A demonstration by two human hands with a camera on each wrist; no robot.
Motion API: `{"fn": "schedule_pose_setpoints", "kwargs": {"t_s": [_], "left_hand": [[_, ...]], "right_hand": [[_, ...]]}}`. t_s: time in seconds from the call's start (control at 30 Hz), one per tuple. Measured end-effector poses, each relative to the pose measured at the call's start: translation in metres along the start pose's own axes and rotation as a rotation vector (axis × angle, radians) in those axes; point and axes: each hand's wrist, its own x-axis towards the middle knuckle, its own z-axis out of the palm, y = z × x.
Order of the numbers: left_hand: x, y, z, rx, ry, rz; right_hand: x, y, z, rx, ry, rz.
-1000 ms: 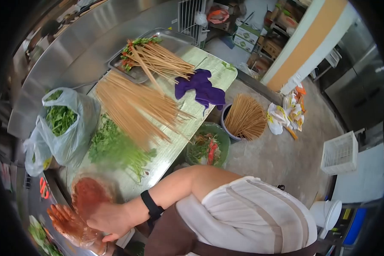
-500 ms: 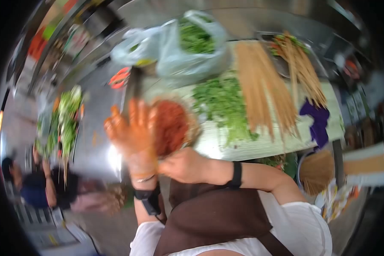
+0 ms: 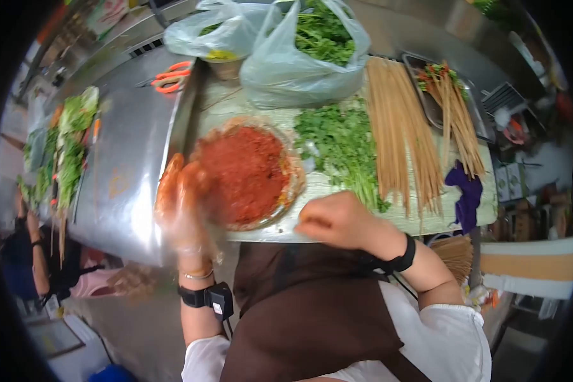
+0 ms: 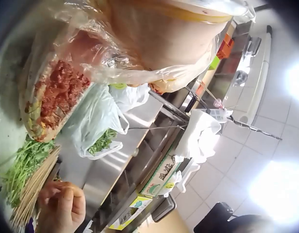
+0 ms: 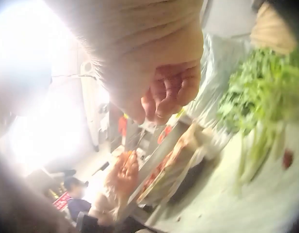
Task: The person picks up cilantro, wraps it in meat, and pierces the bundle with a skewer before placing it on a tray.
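A clear plastic glove smeared red-orange covers my left hand, which is beside the left rim of a round bowl. Its fingers look fairly straight and blurred, with nothing between them. Chunky red paste fills the bowl; in the left wrist view the glove partly covers it. My bare right hand hovers by the table's front edge, right of the bowl. In the right wrist view its fingers hang loosely curled around nothing. Green cilantro lies just beyond that hand.
Behind the bowl stands a plastic bag of greens. Wooden skewers lie right of the cilantro, near a metal tray with loaded skewers and a purple cloth. Orange-handled scissors rest on the steel counter. Another person is at far left.
The head view has swung left, centring the bowl. My right hand has come away from the gloved left hand, moving right. The left hand's spread fingers have drawn closer together beside the bowl.
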Motion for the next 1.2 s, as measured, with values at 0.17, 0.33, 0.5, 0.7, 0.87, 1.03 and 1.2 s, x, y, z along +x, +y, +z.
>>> {"fn": "schedule_pose_setpoints", "kwargs": {"t_s": [0.17,0.33,0.5,0.7,0.87,1.03,1.2], "left_hand": [[0.001,-0.025,0.016,-0.024,0.037,0.001],[-0.004,-0.033,0.026,-0.174,0.067,0.010],[-0.001,-0.045,0.014,-0.082,0.060,0.012],[-0.004,-0.038,0.018,-0.048,0.061,-0.006],[-0.006,-0.033,0.017,-0.042,0.039,-0.017],[-0.006,-0.039,0.014,-0.053,0.033,-0.015],[-0.006,-0.034,0.017,-0.058,0.051,-0.014]], "right_hand": [[-0.020,0.037,-0.076,0.017,0.312,0.503],[-0.021,0.068,-0.095,-0.069,0.350,0.505],[-0.009,0.074,-0.061,-0.022,0.195,0.582],[0.016,0.087,-0.021,-0.517,0.055,0.497],[0.013,0.102,-0.029,0.307,0.146,0.685],[0.005,0.077,-0.069,0.735,0.302,0.747],[0.006,0.078,-0.054,0.538,0.117,0.787]]}}
